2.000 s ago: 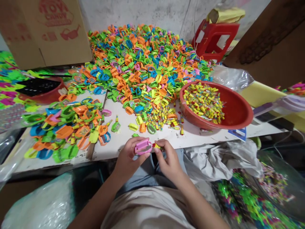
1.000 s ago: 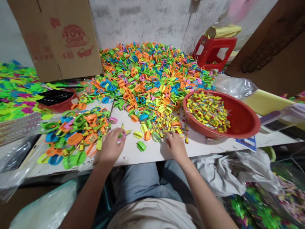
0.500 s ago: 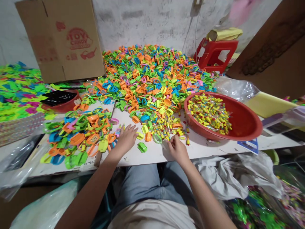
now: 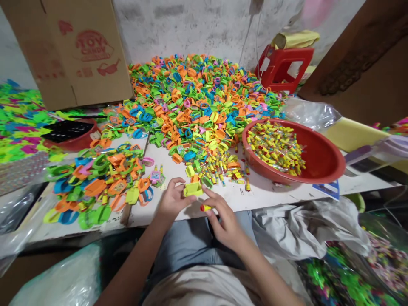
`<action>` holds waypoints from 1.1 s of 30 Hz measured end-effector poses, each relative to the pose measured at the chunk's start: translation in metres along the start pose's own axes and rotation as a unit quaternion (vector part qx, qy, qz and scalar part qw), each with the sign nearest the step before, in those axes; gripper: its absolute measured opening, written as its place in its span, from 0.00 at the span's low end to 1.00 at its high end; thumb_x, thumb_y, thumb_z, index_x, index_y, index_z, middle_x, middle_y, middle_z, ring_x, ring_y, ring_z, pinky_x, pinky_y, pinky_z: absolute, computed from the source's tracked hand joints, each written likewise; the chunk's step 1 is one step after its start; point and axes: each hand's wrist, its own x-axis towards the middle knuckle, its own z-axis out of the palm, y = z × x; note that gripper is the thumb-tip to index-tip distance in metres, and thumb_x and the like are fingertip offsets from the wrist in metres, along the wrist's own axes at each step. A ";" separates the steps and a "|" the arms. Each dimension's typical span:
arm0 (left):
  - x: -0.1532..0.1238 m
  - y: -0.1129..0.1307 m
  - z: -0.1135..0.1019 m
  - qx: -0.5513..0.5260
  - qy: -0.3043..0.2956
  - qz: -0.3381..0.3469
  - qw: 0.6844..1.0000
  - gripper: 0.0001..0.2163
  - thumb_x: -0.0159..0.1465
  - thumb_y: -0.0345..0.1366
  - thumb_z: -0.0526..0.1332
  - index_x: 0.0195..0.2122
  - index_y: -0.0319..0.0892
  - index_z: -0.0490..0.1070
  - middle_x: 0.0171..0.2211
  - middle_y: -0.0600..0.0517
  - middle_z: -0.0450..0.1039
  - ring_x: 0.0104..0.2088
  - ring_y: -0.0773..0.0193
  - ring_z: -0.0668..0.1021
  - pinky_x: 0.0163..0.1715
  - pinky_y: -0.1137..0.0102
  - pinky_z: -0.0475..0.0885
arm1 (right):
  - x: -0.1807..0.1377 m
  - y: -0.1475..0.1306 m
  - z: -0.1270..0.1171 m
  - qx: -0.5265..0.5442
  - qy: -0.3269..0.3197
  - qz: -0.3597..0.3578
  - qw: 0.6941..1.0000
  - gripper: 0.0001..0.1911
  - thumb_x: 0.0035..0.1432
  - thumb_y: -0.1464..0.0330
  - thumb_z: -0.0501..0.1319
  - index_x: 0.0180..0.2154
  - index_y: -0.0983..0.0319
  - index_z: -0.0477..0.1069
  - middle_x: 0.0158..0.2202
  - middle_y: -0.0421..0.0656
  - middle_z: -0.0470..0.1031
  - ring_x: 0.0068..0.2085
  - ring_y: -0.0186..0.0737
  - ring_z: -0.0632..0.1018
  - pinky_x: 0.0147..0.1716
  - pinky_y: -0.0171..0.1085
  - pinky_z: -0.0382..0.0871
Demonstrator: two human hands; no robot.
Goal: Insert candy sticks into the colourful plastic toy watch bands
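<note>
The left hand [image 4: 174, 203] has lifted a yellow case [image 4: 193, 191], fingers pinching it; at its five o'clock, the right hand [image 4: 227, 223] pinches a tube [image 4: 205, 208]: both parts held.

Yellow toy [image 4: 193, 189], seemingly red-yellow tube [image 4: 205, 208].

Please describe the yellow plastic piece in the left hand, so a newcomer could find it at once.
Find the big red bowl on the right of the white table, then move left and nearer, to the left hand. It holds the boxy yellow plastic piece; unlike the loose pieces lying on the table, this one is gripped.
</note>
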 end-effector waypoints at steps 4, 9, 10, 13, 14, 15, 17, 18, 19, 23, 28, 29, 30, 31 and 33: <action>-0.013 0.003 0.012 -0.129 0.058 -0.068 0.988 0.27 0.46 0.41 0.72 0.44 0.44 0.62 0.34 0.52 0.75 0.37 0.62 0.79 0.37 0.69 0.73 | -0.009 -0.009 0.011 0.028 -0.024 -0.020 0.999 0.10 0.63 0.74 0.53 0.46 0.58 0.65 0.54 0.47 0.72 0.57 0.41 0.70 0.55 0.45 0.65; -0.022 0.008 0.019 -0.021 0.055 -0.052 0.997 0.24 0.45 0.34 0.73 0.42 0.42 0.68 0.38 0.52 0.76 0.38 0.64 0.77 0.38 0.72 0.72 | -0.009 -0.010 0.008 0.023 0.078 0.031 0.996 0.11 0.64 0.74 0.51 0.46 0.58 0.64 0.41 0.44 0.74 0.43 0.37 0.76 0.43 0.37 0.71; -0.024 0.011 0.020 0.017 0.055 -0.045 0.997 0.24 0.45 0.34 0.72 0.43 0.41 0.69 0.39 0.51 0.77 0.37 0.65 0.77 0.38 0.72 0.72 | -0.007 -0.010 0.005 0.016 0.101 0.046 0.994 0.10 0.64 0.73 0.51 0.46 0.58 0.64 0.39 0.44 0.73 0.42 0.37 0.76 0.41 0.36 0.72; -0.030 0.017 0.022 0.112 0.030 -0.043 0.992 0.24 0.47 0.35 0.72 0.45 0.41 0.70 0.44 0.49 0.77 0.41 0.63 0.78 0.42 0.71 0.72 | -0.001 -0.012 -0.002 -0.001 0.108 0.056 0.993 0.10 0.63 0.73 0.52 0.46 0.58 0.63 0.40 0.44 0.73 0.41 0.37 0.75 0.40 0.36 0.72; -0.031 0.018 0.023 0.137 0.021 -0.038 0.990 0.24 0.47 0.35 0.71 0.46 0.42 0.71 0.45 0.49 0.77 0.43 0.62 0.78 0.44 0.70 0.72 | 0.001 -0.013 -0.003 -0.005 0.098 0.048 0.994 0.10 0.63 0.73 0.52 0.46 0.58 0.63 0.40 0.44 0.73 0.42 0.38 0.75 0.40 0.36 0.71; -0.033 0.019 0.022 0.161 0.015 -0.029 0.986 0.23 0.48 0.36 0.71 0.46 0.42 0.71 0.46 0.49 0.77 0.45 0.61 0.78 0.46 0.69 0.72 | 0.002 -0.014 -0.004 -0.009 0.087 0.038 0.995 0.09 0.63 0.73 0.52 0.45 0.58 0.64 0.40 0.44 0.73 0.42 0.38 0.75 0.41 0.37 0.71; -0.036 0.019 0.022 0.207 0.009 -0.002 0.978 0.21 0.50 0.37 0.71 0.46 0.43 0.72 0.47 0.49 0.76 0.47 0.60 0.77 0.48 0.68 0.71 | 0.003 -0.015 -0.004 -0.012 0.077 0.023 0.997 0.08 0.63 0.73 0.53 0.44 0.58 0.64 0.40 0.44 0.73 0.42 0.39 0.75 0.42 0.38 0.71; -0.037 0.018 0.021 0.228 0.007 0.014 0.974 0.21 0.50 0.38 0.70 0.46 0.43 0.73 0.47 0.49 0.76 0.47 0.59 0.77 0.49 0.68 0.71 | 0.002 -0.015 -0.003 -0.012 0.080 0.021 0.997 0.08 0.63 0.73 0.53 0.44 0.58 0.64 0.40 0.44 0.73 0.43 0.39 0.75 0.42 0.38 0.71; -0.038 0.017 0.020 0.248 0.007 0.030 0.968 0.20 0.51 0.38 0.70 0.45 0.44 0.73 0.47 0.49 0.77 0.48 0.59 0.77 0.50 0.67 0.71 | 0.002 -0.015 -0.002 -0.010 0.084 0.020 0.996 0.09 0.63 0.74 0.53 0.44 0.58 0.63 0.40 0.44 0.73 0.43 0.39 0.75 0.43 0.38 0.71; -0.039 0.015 0.017 0.306 0.005 0.073 0.949 0.19 0.53 0.39 0.69 0.46 0.44 0.73 0.46 0.49 0.77 0.47 0.59 0.78 0.51 0.65 0.70 | -0.001 -0.016 0.000 -0.003 0.078 0.013 0.997 0.10 0.62 0.75 0.54 0.45 0.58 0.63 0.41 0.44 0.72 0.44 0.38 0.75 0.43 0.38 0.71; -0.041 0.019 0.019 0.328 -0.004 0.087 0.940 0.19 0.54 0.39 0.69 0.46 0.44 0.73 0.46 0.49 0.76 0.47 0.59 0.78 0.50 0.66 0.71 | -0.001 -0.016 -0.001 -0.015 0.101 0.009 0.995 0.10 0.61 0.75 0.55 0.43 0.58 0.62 0.40 0.45 0.72 0.44 0.39 0.75 0.42 0.39 0.71; -0.042 0.019 0.020 0.331 -0.003 0.088 0.939 0.18 0.54 0.39 0.69 0.46 0.44 0.73 0.46 0.49 0.76 0.47 0.59 0.78 0.50 0.66 0.71 | -0.001 -0.015 -0.001 -0.018 0.096 0.005 0.995 0.09 0.61 0.75 0.55 0.43 0.58 0.62 0.40 0.45 0.72 0.43 0.39 0.75 0.42 0.39 0.71; -0.042 0.020 0.020 0.335 -0.002 0.089 0.938 0.18 0.54 0.39 0.69 0.46 0.44 0.73 0.46 0.49 0.76 0.47 0.59 0.78 0.50 0.66 0.71 | -0.001 -0.015 -0.001 -0.024 0.086 -0.003 0.996 0.10 0.61 0.76 0.55 0.43 0.58 0.62 0.41 0.45 0.72 0.43 0.39 0.75 0.41 0.39 0.71; -0.042 0.021 0.021 0.340 0.000 0.090 0.936 0.18 0.53 0.39 0.69 0.46 0.44 0.74 0.46 0.49 0.76 0.47 0.59 0.77 0.50 0.67 0.71 | -0.002 -0.015 -0.001 -0.033 0.077 -0.013 0.996 0.10 0.61 0.76 0.54 0.43 0.58 0.61 0.41 0.46 0.72 0.43 0.40 0.75 0.41 0.39 0.71; -0.043 0.021 0.022 0.352 0.011 0.085 0.932 0.19 0.52 0.40 0.69 0.45 0.44 0.75 0.45 0.49 0.77 0.46 0.59 0.78 0.49 0.67 0.71 | -0.002 -0.015 -0.002 -0.057 0.063 -0.033 0.996 0.11 0.61 0.77 0.52 0.43 0.59 0.61 0.41 0.46 0.72 0.42 0.40 0.75 0.40 0.40 0.71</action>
